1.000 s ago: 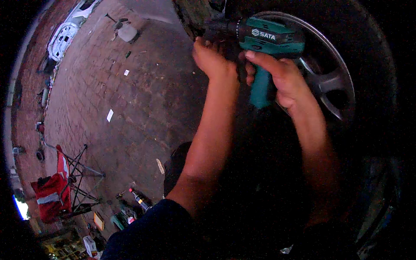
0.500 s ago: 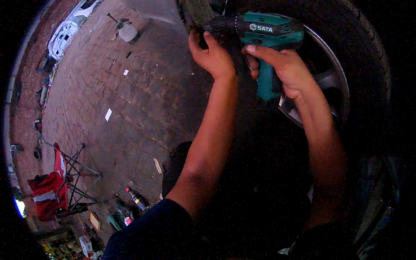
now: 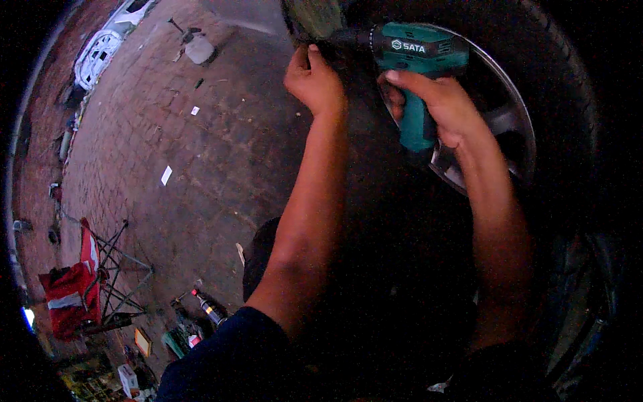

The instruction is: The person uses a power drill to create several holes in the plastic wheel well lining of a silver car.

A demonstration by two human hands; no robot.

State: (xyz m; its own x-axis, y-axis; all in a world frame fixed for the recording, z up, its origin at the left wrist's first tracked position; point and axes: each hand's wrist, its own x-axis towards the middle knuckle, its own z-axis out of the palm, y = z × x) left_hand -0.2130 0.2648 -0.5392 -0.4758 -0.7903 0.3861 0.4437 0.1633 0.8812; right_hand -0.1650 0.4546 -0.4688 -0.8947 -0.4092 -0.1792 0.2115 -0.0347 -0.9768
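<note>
My right hand (image 3: 439, 104) is wrapped round the grip of a green and black cordless drill (image 3: 418, 57). The drill lies level, its dark chuck pointing left at a shadowed car part (image 3: 315, 20) with a greenish-brown surface. Just below that part is my left hand (image 3: 315, 84), thumb and fingers pinched together near the drill's front end. What the pinch holds, if anything, is lost in the dark. Behind the drill stands a wheel with a metal rim (image 3: 526, 120) and a black tire (image 3: 569, 74).
To the lower left stands a red folding chair (image 3: 74, 298). Near my left sleeve lie a dark bottle with a red cap (image 3: 209, 308) and a small white box (image 3: 128, 380). A whitish spray bottle (image 3: 199, 49) and white scraps (image 3: 166, 175) lie on the paving (image 3: 221, 167).
My left hand has shifted slightly left, its thumb and fingers drawn closer together. The drill stays in my right hand, nearly in the same place.
</note>
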